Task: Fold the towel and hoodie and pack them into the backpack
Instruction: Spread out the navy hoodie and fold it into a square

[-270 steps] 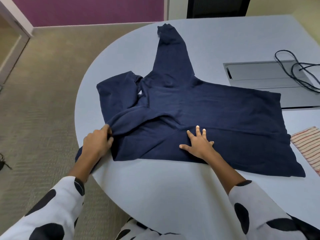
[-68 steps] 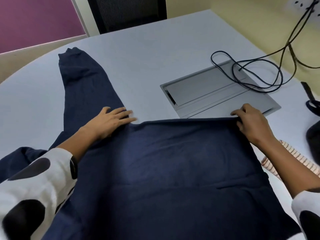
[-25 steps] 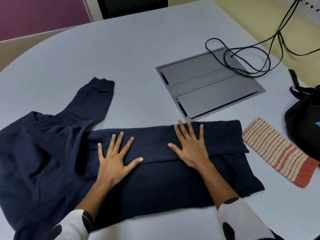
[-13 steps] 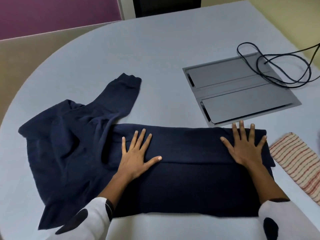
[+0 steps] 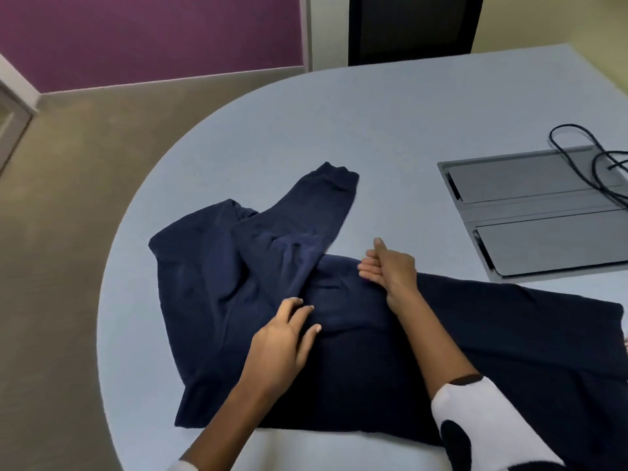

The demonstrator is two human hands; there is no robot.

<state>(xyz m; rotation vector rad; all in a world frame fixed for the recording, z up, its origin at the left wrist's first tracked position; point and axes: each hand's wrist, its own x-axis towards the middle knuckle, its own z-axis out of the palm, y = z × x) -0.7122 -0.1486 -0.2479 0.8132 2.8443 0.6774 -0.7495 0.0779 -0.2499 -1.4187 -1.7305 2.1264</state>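
navy hoodie (image 5: 339, 317), pale blue table (image 5: 339, 124), purple wall (image 5: 153, 32)

An office meeting room: a rounded pale grey-blue laminate worktop (image 5: 390, 113) has a flush grey metal cable-access hatch (image 5: 540, 212) with black cables (image 5: 598, 168) looped over it. Beige short-pile carpet (image 5: 68, 232), a purple wall panel (image 5: 153, 32) and a black chair back (image 5: 411, 25) surround it.

Both hands (image 5: 390, 268) on navy hoodie (image 5: 238, 283) atop table (image 5: 373, 130)
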